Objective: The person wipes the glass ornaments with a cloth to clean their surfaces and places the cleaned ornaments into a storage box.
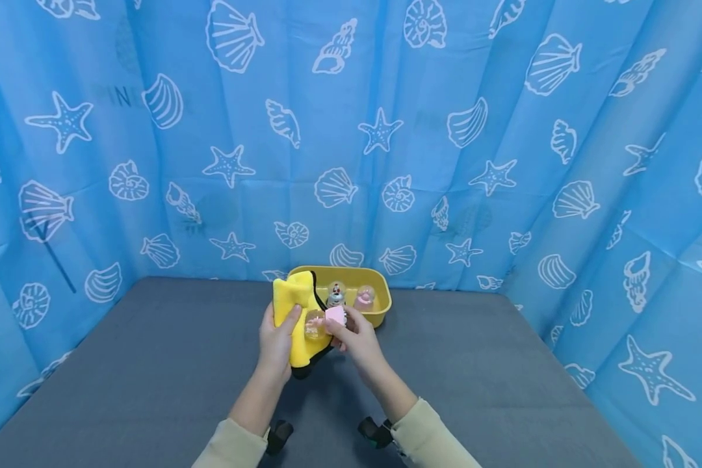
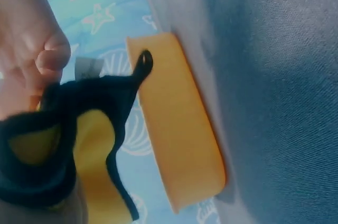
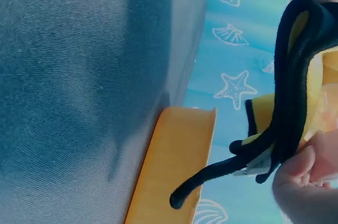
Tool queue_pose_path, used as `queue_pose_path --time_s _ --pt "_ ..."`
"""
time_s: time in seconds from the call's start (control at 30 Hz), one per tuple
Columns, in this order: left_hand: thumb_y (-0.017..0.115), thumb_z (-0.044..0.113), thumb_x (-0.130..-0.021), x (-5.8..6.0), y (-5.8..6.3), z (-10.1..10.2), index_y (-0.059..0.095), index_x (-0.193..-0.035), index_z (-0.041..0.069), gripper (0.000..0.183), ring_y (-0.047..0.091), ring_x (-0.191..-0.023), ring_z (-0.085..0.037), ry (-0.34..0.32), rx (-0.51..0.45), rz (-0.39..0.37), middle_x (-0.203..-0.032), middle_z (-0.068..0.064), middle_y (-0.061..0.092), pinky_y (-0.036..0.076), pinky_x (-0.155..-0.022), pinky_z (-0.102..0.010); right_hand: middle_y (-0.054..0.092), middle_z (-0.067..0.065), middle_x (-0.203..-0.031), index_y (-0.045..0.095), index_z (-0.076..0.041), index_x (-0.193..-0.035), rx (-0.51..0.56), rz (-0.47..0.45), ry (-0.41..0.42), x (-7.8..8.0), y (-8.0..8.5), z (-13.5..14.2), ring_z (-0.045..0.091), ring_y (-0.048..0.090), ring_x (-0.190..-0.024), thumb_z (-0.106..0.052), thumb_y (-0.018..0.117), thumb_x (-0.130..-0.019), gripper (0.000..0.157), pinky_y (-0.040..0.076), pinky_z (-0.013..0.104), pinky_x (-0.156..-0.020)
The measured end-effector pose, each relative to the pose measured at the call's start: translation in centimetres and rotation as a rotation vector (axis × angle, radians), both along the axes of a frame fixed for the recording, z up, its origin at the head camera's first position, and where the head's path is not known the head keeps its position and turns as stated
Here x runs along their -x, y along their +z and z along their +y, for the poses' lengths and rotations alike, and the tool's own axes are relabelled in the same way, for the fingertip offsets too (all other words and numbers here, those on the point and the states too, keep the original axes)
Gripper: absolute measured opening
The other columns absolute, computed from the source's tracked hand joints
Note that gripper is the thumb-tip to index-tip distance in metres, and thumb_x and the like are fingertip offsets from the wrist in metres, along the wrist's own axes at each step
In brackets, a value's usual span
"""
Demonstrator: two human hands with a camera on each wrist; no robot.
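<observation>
My left hand (image 1: 276, 343) grips a yellow cloth with black edging (image 1: 292, 296), thumb on its front face. Between the fingers and thumb of my right hand (image 1: 361, 342) is a small snow globe (image 1: 335, 316) with a pink base. Its clear dome points left and lies against the cloth. In the right wrist view, the black trim of the cloth (image 3: 298, 86) hangs beside my right fingertips, hiding part of the globe. The left wrist view shows the cloth's dark hanging loop (image 2: 142, 65) and folded edge.
Behind the hands, a yellow bin (image 1: 381, 316) stands on the grey tabletop (image 1: 474, 364). Inside it are a snow globe with a white and red figure (image 1: 336, 296) and a pink one (image 1: 364, 298). A blue shell-patterned curtain (image 1: 351, 130) encloses the back and sides.
</observation>
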State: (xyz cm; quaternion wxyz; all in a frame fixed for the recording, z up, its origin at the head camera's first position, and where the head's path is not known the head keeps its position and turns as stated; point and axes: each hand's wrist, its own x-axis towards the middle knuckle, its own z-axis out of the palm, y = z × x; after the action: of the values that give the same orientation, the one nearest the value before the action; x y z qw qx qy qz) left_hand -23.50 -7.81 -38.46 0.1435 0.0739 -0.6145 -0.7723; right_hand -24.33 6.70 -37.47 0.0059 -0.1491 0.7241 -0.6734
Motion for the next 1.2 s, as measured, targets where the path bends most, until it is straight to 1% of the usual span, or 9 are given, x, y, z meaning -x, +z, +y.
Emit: queue_pose_path --time_s 0.23,0.3,0.4,0.5,0.7,0.87,0.97,1.1,1.2 --pt "0.057 0.039 -0.098 0.4 0.6 -0.9 0.033 -0.143 0.011 0.058 0.055 -0.103 -0.024 -0.244 -0.059 -0.094 -0.118 -0.012 0.052 0.046 -0.087 -0.037 0.054 0.020 -0.125 0.045 0.004 -0.138 -0.005 0.091 0.097 0.6 0.2 0.7 0.022 0.054 -0.100 -0.005 0.063 -0.093 0.049 0.050 0.027 -0.083" --pt "0.057 0.038 -0.098 0.4 0.7 -0.8 0.033 -0.142 0.010 0.058 0.056 -0.102 -0.024 -0.273 -0.048 -0.090 -0.116 -0.012 0.052 0.047 -0.086 -0.036 0.048 0.023 -0.132 0.041 0.004 -0.142 -0.017 0.112 0.152 0.9 0.3 0.8 0.026 0.052 -0.107 -0.005 0.062 -0.094 0.053 0.050 0.030 -0.089" --pt "0.060 0.032 -0.097 0.6 0.6 -0.7 0.034 -0.142 0.009 0.056 0.056 -0.101 -0.025 -0.250 -0.035 -0.056 -0.115 -0.012 0.052 0.049 -0.084 -0.034 0.038 0.022 -0.142 0.035 0.001 -0.147 -0.046 0.122 0.204 1.3 0.3 0.9 0.028 0.049 -0.113 -0.007 0.061 -0.096 0.058 0.048 0.034 -0.094" --pt "0.062 0.028 -0.097 0.8 0.5 -0.4 0.034 -0.143 0.009 0.057 0.056 -0.101 -0.025 -0.179 -0.015 0.011 -0.117 -0.012 0.051 0.050 -0.084 -0.034 0.039 0.020 -0.142 0.034 -0.002 -0.149 -0.089 0.122 0.174 1.6 0.5 0.7 0.026 0.052 -0.107 -0.017 0.061 -0.097 0.060 0.049 0.036 -0.092" --pt "0.060 0.016 -0.097 0.9 1.0 0.3 0.036 -0.146 0.008 0.054 0.055 -0.106 -0.030 -0.048 0.096 0.146 -0.124 -0.016 0.051 0.049 -0.089 -0.041 0.055 0.016 -0.111 0.043 0.000 -0.142 -0.116 0.109 0.040 1.9 0.7 0.0 0.019 0.055 -0.089 -0.024 0.061 -0.097 0.054 0.052 0.030 -0.079" --pt "0.056 0.009 -0.098 1.2 1.2 0.1 0.036 -0.145 0.005 0.051 0.050 -0.112 -0.030 0.022 0.058 0.123 -0.129 -0.017 0.049 0.043 -0.095 -0.045 0.057 0.011 -0.102 0.043 0.004 -0.142 -0.016 0.041 -0.017 1.9 0.8 -0.4 0.014 0.055 -0.079 -0.017 0.061 -0.097 0.052 0.049 0.026 -0.068" --pt "0.055 0.015 -0.099 1.4 1.0 -0.4 0.035 -0.145 0.007 0.051 0.049 -0.112 -0.028 -0.006 -0.009 0.052 -0.127 -0.014 0.048 0.041 -0.094 -0.042 0.058 0.016 -0.109 0.041 0.008 -0.140 0.058 -0.006 -0.030 1.9 0.8 -0.3 0.012 0.056 -0.082 -0.013 0.063 -0.095 0.054 0.048 0.026 -0.071" --pt "0.057 0.031 -0.099 1.6 1.0 -1.1 0.032 -0.146 0.011 0.057 0.051 -0.109 -0.023 -0.119 -0.097 -0.049 -0.122 -0.011 0.050 0.043 -0.091 -0.036 0.056 0.020 -0.119 0.044 0.010 -0.136 0.105 -0.007 -0.024 2.2 0.8 -0.1 0.012 0.055 -0.092 -0.009 0.063 -0.094 0.051 0.049 0.025 -0.078" --pt "0.057 0.035 -0.098 1.8 1.2 -1.5 0.030 -0.146 0.013 0.059 0.051 -0.110 -0.022 -0.208 -0.143 -0.069 -0.123 -0.010 0.050 0.044 -0.091 -0.034 0.055 0.020 -0.120 0.047 0.007 -0.136 0.107 0.020 -0.008 2.2 0.9 0.1 0.013 0.055 -0.093 -0.006 0.062 -0.094 0.046 0.050 0.026 -0.081"
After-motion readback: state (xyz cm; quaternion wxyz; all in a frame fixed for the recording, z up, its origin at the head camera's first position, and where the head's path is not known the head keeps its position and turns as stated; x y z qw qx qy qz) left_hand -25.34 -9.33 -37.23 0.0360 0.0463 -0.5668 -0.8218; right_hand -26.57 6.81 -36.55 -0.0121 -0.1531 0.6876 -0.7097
